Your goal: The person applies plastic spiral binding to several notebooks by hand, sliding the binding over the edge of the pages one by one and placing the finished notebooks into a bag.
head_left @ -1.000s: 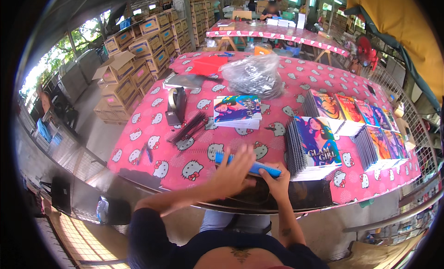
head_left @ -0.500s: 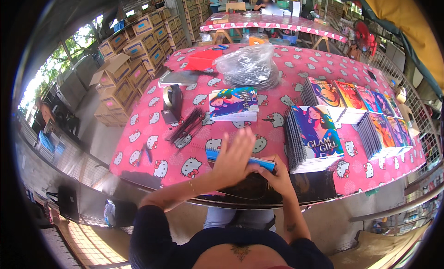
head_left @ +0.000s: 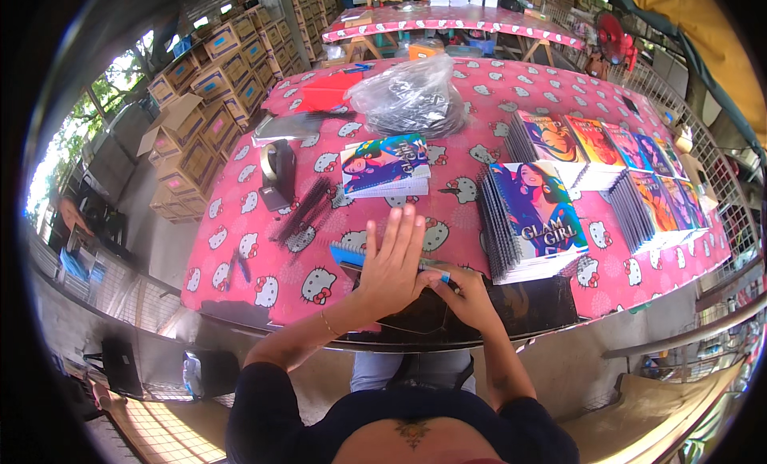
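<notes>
The left hand (head_left: 397, 260) lay flat, fingers spread and pointing away from the person, pressing down on a blue-edged spiral-bound notebook (head_left: 349, 255) at the near edge of the surface. The right hand (head_left: 466, 298) was curled beside it, fingertips pinched at the notebook's right end over a dark sheet; whether it truly gripped anything could not be told. Compared with a second before, both hands kept almost the same pose on the notebook, while the view had tipped nearer to the work, so the pressing step seemed to be going on rather than finished.

Just beyond the left hand sat a small stack of colourful illustrated notebooks (head_left: 386, 165). Beyond the right hand stood a taller pile of spiral-bound notebooks with a purple cover (head_left: 534, 218), and further rows of bright covers (head_left: 607, 144) ran off to that side. Left of the hands lay a bundle of black binding combs (head_left: 304, 212) and a black tape dispenser (head_left: 276, 170); far ahead rested a clear plastic bag of dark parts (head_left: 411, 97).

The surface (head_left: 240, 240) wore a pink cartoon-cat cloth. Stacked cardboard boxes (head_left: 200, 97) lined the open-sided room to the left.
</notes>
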A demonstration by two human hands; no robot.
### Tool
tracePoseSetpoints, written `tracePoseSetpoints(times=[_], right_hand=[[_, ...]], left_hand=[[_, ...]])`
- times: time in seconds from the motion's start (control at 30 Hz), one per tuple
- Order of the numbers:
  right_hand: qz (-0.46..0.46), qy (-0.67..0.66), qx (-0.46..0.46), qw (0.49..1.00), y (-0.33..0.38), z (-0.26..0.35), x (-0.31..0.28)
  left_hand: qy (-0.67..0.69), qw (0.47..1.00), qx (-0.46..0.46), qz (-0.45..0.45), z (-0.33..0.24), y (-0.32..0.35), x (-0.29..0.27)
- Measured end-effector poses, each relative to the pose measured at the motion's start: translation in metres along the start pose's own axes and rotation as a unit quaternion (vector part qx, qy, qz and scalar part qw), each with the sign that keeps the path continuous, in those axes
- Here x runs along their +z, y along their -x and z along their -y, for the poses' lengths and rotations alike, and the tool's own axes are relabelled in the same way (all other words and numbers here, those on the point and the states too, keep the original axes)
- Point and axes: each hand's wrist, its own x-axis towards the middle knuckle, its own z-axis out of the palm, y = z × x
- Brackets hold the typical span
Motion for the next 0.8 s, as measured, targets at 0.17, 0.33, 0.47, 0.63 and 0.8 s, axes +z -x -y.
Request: tracePoseSetpoints(times=[0.17, 0.33, 0.47, 0.63, 0.8], right_hand=[[-0.007, -0.008, -0.021, 1.000, 0.001, -0.004, 0.002], [0.024, -0.001, 0.026, 0.999, -0.003, -0.002, 0.003], [-0.011, 0.013, -0.042, 0.999, -0.001, -0.014, 0.011], [-0.068, -0.030, 0.017, 0.997, 0.004, 0.002, 0.012], [-0.127, 0.012, -0.053, 0.990, 0.010, 0.001, 0.008]], left_hand=[[0.126, 0.991, 0.047, 0.024, -0.030, 0.045, 0.000], [0.098, 0.994, 0.044, 0.028, -0.015, 0.027, 0.007], [0.118, 0.992, 0.039, 0.017, -0.020, 0.033, 0.010], [0.158, 0.985, 0.064, 0.036, -0.025, 0.048, 0.002], [0.204, 0.977, 0.012, -0.055, -0.007, 0.012, -0.017]])
